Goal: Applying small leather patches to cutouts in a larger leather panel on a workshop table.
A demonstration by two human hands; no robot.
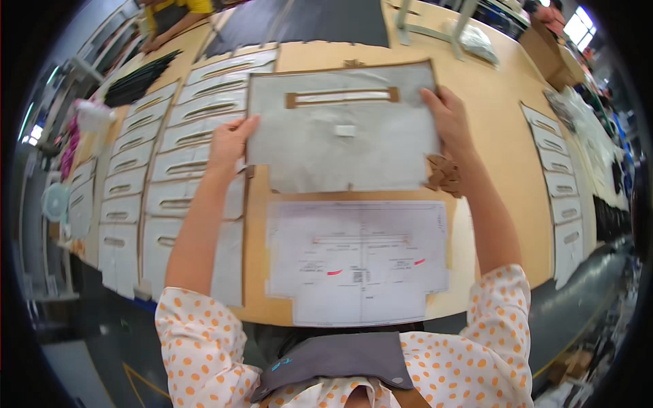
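Between my two hands a grey panel with brown edges is held up over the table. It has a long slot framed in brown near its top and a small white label below that. My left hand grips its left edge, fingers closed. My right hand pinches the upper right edge. By my right wrist is a bunch of brown strips; whether it hangs from the wrist or the panel I cannot tell. Nearer to me, a printed paper pattern with red marks lies flat on the table.
Overlapping rows of similar slotted panels cover the table's left side. Another row lies at the right edge. Dark sheet material lies at the far side, near a metal stand. At the far left works another person in yellow.
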